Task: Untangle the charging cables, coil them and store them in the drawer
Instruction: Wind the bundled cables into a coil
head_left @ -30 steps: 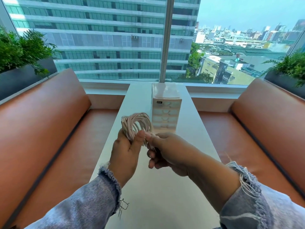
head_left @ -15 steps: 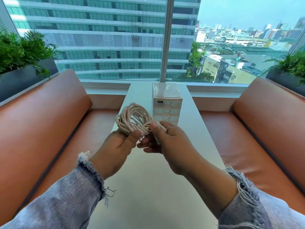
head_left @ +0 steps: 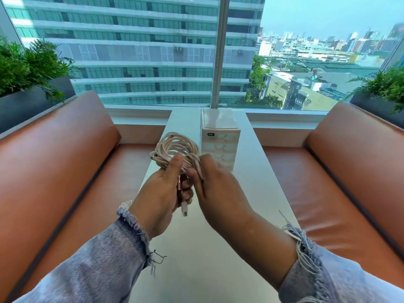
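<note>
A coil of pale pink charging cable is held up above the white table. My left hand grips the coil's lower part, thumb across the strands. My right hand pinches strands at the coil's right side. A rose-gold plug hangs down between my palms. Just behind the hands stands a small white drawer unit with several stacked drawers, all shut as far as I can see; its lower front is hidden by my right hand.
Brown leather benches run along both sides of the narrow table. A big window closes off the far end. Planters with green ferns sit behind each backrest.
The coil has grown looser and wider and now sits higher in front of the drawer unit. Both hands shifted on it, and a plug end now dangles between the palms.
</note>
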### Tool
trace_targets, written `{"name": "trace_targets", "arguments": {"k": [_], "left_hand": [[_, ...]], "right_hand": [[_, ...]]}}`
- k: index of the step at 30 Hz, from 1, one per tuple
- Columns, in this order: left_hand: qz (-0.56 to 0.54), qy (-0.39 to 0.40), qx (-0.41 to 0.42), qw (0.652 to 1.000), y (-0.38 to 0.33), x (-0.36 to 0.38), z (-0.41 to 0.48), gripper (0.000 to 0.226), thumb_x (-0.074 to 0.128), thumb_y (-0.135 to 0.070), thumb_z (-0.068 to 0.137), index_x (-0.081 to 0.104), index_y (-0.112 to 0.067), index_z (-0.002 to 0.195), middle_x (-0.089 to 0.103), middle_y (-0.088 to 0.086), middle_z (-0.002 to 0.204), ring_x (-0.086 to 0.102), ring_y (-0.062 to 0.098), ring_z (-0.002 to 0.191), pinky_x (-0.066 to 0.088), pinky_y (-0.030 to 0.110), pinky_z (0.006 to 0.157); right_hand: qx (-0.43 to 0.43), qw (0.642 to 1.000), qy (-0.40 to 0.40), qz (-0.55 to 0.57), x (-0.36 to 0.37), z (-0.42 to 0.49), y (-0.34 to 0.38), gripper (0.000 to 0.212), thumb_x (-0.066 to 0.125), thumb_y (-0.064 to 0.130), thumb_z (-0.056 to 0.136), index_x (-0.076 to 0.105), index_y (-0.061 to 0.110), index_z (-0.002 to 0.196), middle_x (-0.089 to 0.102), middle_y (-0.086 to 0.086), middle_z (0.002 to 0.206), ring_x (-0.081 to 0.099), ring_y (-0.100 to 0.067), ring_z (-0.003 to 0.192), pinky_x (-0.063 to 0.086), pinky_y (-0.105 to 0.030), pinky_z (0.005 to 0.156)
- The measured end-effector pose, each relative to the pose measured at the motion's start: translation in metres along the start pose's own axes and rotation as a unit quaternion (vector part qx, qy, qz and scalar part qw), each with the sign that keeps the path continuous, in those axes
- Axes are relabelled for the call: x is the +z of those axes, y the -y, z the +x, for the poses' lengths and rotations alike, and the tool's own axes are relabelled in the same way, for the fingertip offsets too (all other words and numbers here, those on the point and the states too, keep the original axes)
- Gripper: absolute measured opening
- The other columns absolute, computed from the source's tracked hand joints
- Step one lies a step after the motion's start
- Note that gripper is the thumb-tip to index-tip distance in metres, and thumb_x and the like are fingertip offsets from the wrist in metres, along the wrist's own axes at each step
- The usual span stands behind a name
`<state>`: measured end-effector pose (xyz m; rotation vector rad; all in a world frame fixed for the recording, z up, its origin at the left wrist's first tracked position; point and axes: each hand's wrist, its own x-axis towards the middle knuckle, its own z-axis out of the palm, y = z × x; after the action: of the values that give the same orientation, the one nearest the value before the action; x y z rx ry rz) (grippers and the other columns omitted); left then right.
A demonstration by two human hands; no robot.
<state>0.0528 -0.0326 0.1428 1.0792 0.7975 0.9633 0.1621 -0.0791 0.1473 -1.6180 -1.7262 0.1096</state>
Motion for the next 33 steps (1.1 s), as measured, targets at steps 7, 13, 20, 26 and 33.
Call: {"name": "trace_targets", "arguments": {"k": [7, 13, 20, 26, 33], "left_hand": [[-0.008, 0.004, 0.004, 1.0, 0.003, -0.001, 0.004, 0.041, 0.048, -0.044, 0.092, 0.064, -0.01, 0.109, 0.067, 0.008, 0.084, 0.062, 0.015, 0.07, 0.054, 0.028, 0.06], [0.027, 0.02, 0.023, 0.999, 0.009, -0.008, 0.006, 0.046, 0.068, -0.038, 0.076, 0.061, -0.002, 0.103, 0.055, 0.016, 0.076, 0.05, 0.025, 0.069, 0.047, 0.035, 0.063], [0.103, 0.02, 0.031, 0.994, 0.018, -0.036, 0.01, 0.04, 0.073, -0.04, 0.065, 0.061, -0.01, 0.088, 0.066, 0.005, 0.07, 0.062, 0.019, 0.065, 0.043, 0.041, 0.071], [0.228, 0.149, 0.037, 0.962, 0.021, -0.022, -0.005, 0.046, 0.072, -0.045, 0.058, 0.064, -0.011, 0.089, 0.064, 0.015, 0.077, 0.056, 0.023, 0.068, 0.048, 0.035, 0.06], [0.258, 0.214, 0.028, 0.942, 0.017, -0.016, -0.011, 0.039, 0.069, -0.032, 0.075, 0.063, -0.018, 0.112, 0.072, 0.0, 0.106, 0.067, 0.016, 0.102, 0.054, 0.029, 0.087]], "right_hand": [[-0.08, 0.979, -0.038, -0.182, 0.013, -0.01, -0.007, 0.02, 0.061, 0.017, 0.077, 0.044, 0.019, 0.086, 0.057, 0.001, 0.077, 0.049, -0.025, 0.079, 0.038, -0.036, 0.067], [-0.103, 0.956, -0.008, -0.274, 0.025, -0.019, -0.011, 0.03, 0.052, 0.012, 0.068, 0.051, 0.013, 0.098, 0.055, -0.003, 0.085, 0.049, -0.025, 0.08, 0.047, -0.043, 0.073], [0.033, 0.996, 0.04, 0.068, -0.004, -0.001, -0.017, 0.039, 0.039, 0.039, 0.073, 0.066, 0.017, 0.091, 0.065, 0.004, 0.09, 0.056, -0.016, 0.092, 0.047, -0.037, 0.088], [0.198, 0.862, 0.23, 0.405, -0.027, 0.031, -0.018, 0.062, 0.05, 0.074, 0.071, 0.064, 0.023, 0.104, 0.072, 0.004, 0.097, 0.068, -0.011, 0.096, 0.05, -0.034, 0.093], [0.173, 0.922, 0.157, 0.309, -0.02, 0.034, -0.014, 0.041, 0.069, 0.05, 0.079, 0.063, 0.009, 0.079, 0.064, -0.006, 0.071, 0.062, -0.016, 0.065, 0.057, -0.035, 0.068]]}}
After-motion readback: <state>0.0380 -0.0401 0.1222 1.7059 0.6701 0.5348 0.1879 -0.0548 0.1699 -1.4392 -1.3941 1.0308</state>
